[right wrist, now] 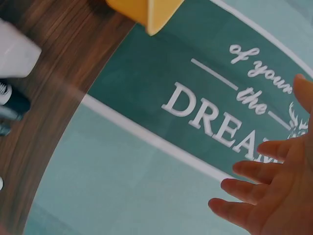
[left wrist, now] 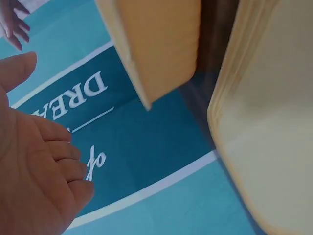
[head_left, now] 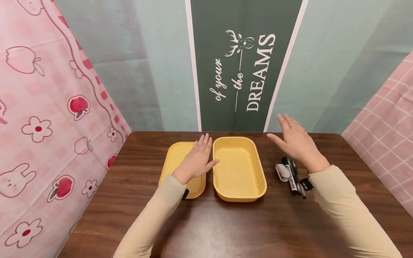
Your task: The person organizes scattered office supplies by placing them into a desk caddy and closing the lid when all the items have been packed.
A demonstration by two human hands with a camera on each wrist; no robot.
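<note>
Yellow plastic fills the middle of the head view: we see a deep yellow box [head_left: 239,168] on the dark wood table [head_left: 226,225], its long axis running away from us, and a flat yellow lid [head_left: 172,161] just beside it on the left. Our left hand [head_left: 195,161] lies flat over the lid, fingers straight and together, thumb reaching toward the box's near rim. Our right hand [head_left: 295,139] hovers spread and empty to the right of the box, above a cluster of black markers [head_left: 293,173] and a small white stapler [head_left: 282,172]. The left hand is plainly the nearer one to both yellow pieces; the box lies to its right.

From the left wrist, we look past an open palm [left wrist: 34,181] with loosely extended fingers at the lid's underside [left wrist: 161,44] and the box's wall [left wrist: 264,127] close by. Whether the palm touches the lid we cannot tell here.

From the right wrist, our fingers [right wrist: 254,188] are splayed and hold nothing; a corner of the yellow box [right wrist: 146,12] sits well apart, with the markers [right wrist: 12,100] at the left edge.
</note>
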